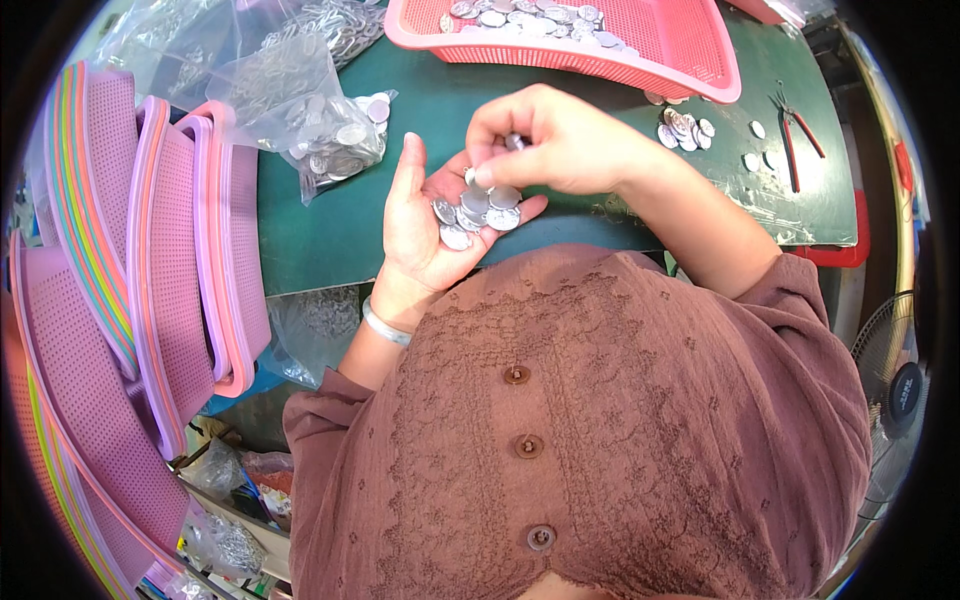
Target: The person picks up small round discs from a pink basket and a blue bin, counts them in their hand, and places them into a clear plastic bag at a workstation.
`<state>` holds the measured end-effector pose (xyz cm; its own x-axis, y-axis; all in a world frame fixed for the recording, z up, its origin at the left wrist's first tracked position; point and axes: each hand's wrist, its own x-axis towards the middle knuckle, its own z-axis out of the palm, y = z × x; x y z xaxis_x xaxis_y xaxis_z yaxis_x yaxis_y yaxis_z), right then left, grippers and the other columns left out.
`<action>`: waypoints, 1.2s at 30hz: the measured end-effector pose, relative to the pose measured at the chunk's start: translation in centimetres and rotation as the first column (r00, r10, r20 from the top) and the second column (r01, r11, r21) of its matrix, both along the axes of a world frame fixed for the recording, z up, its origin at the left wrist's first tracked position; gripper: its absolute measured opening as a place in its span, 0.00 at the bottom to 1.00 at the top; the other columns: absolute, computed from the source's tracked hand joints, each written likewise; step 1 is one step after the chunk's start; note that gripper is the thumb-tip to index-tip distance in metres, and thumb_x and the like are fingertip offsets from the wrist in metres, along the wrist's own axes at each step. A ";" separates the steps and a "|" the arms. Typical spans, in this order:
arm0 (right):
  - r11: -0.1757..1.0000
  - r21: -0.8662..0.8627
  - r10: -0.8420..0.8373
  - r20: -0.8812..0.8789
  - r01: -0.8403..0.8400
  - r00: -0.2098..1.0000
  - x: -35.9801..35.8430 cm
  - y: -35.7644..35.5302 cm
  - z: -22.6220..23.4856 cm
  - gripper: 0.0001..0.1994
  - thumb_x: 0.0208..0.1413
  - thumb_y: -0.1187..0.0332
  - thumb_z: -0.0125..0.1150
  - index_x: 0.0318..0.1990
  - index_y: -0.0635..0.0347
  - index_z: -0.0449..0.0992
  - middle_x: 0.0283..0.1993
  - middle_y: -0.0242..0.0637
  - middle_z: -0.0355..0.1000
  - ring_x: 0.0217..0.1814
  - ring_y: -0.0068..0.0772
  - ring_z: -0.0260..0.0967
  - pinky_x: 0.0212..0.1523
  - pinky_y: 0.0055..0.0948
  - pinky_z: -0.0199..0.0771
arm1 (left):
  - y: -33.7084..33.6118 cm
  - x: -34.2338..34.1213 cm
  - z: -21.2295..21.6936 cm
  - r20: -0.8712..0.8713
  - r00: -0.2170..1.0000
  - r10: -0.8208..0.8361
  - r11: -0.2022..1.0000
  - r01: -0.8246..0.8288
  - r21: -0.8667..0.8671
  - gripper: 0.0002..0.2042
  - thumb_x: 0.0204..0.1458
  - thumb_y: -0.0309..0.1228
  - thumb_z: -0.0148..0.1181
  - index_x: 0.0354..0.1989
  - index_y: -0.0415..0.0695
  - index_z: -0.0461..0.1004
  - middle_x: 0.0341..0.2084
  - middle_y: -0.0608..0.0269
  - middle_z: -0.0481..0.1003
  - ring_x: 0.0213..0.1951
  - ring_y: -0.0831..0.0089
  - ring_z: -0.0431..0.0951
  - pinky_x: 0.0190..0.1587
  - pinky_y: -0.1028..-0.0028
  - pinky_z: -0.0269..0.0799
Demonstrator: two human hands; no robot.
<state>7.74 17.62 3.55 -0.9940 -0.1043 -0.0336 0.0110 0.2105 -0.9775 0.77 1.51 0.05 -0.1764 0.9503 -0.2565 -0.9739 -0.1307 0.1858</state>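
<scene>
Palm up above the near edge of the green table, my left hand [412,225] holds several round silver discs [474,203] that look like coins or medallions. Its thumb and fingers are spread, and a bracelet [386,326] rings the wrist. My right hand [570,140] reaches in over that palm. Thumb and forefinger pinch a silver disc [473,177] just above the pile. Something silver [516,142] also shows inside its curled fingers, mostly hidden by them.
A pink basket [560,55] of discs stands at the far side of the green table [330,235]. Loose discs [686,130] and red-handled pliers [793,150] lie at right. Clear bags [340,140] hold discs and chains. Stacked purple baskets [175,250] line the left; a fan [890,390] is at right.
</scene>
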 end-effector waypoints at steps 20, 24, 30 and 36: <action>0.927 0.373 -0.023 -0.060 0.043 0.998 1.8 0.2 -0.3 0.11 0.39 0.73 0.65 0.33 0.65 0.75 0.24 0.36 0.66 0.26 0.30 0.64 0.30 0.29 0.65 | 0.3 0.0 0.1 0.034 0.998 0.060 0.994 -0.057 -0.097 0.36 0.54 0.59 0.35 0.53 0.32 0.60 0.48 0.44 0.66 0.51 0.52 0.67 0.55 0.56 0.62; 0.931 0.365 0.016 -0.050 0.003 0.999 1.7 0.4 -0.4 0.11 0.40 0.73 0.65 0.33 0.65 0.75 0.25 0.37 0.66 0.27 0.31 0.65 0.31 0.29 0.65 | 0.5 0.0 0.2 0.080 0.996 0.045 0.997 -0.039 -0.072 0.37 0.54 0.59 0.35 0.53 0.32 0.59 0.48 0.44 0.65 0.51 0.53 0.66 0.56 0.58 0.60; 0.939 0.345 0.012 -0.061 0.010 0.998 1.6 0.3 -0.3 0.10 0.40 0.72 0.63 0.32 0.67 0.73 0.31 0.44 0.71 0.31 0.37 0.67 0.34 0.31 0.67 | 0.3 -0.1 0.1 0.042 0.997 0.061 0.994 -0.057 -0.092 0.37 0.54 0.59 0.35 0.55 0.32 0.57 0.49 0.45 0.65 0.51 0.55 0.66 0.57 0.59 0.59; 0.999 0.040 -0.002 0.102 -0.002 0.995 1.3 1.4 -1.2 0.05 0.47 0.74 0.59 0.29 0.66 0.70 0.30 0.35 0.68 0.28 0.27 0.67 0.32 0.22 0.67 | 0.3 -0.2 -0.4 0.040 0.996 0.074 0.995 -0.072 -0.068 0.37 0.55 0.59 0.34 0.56 0.31 0.56 0.50 0.43 0.63 0.53 0.53 0.64 0.59 0.56 0.56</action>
